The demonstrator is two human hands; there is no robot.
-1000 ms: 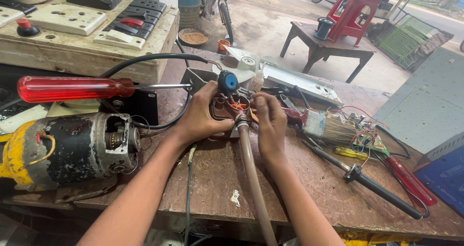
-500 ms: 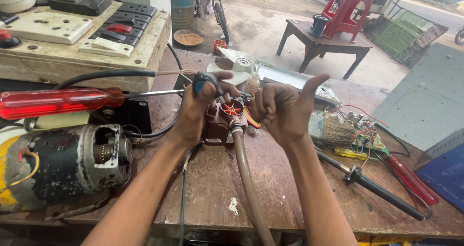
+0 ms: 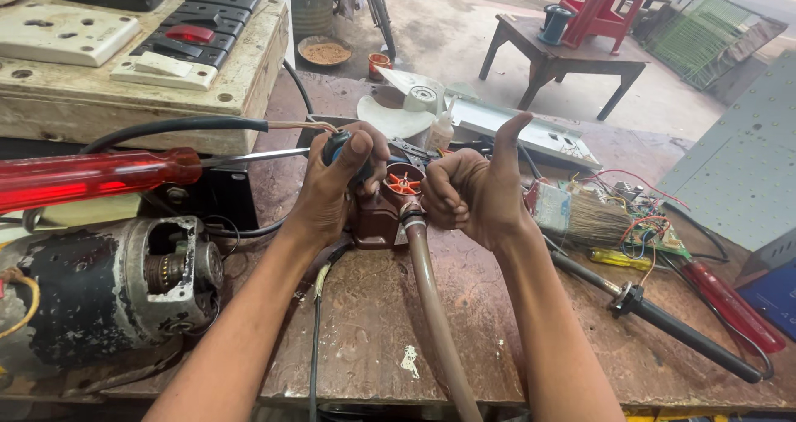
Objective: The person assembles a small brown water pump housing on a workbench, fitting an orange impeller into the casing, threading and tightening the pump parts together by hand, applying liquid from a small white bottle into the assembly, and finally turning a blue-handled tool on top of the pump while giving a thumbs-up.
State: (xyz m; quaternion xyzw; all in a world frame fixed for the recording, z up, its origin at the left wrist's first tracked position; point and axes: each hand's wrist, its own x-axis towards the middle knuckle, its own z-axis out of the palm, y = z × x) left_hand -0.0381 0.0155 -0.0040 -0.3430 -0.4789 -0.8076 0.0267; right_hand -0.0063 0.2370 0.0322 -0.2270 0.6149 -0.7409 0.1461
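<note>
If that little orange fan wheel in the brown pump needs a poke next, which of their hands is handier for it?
Probably the right hand: it is fisted with the thumb up, holding nothing, right beside the orange wheel. The left hand is busy gripping a blue-capped part at the pump.

small water pump (image 3: 383, 215): dark reddish-brown body, orange impeller (image 3: 404, 181) exposed on its upper face; stands on the wooden workbench near the middle, between the two hands. hose (image 3: 431, 306): tan, flexible, joined to the pump's right side, running toward the near edge. blue-capped part (image 3: 336, 144): at the pump's far left, partly hidden.
</note>
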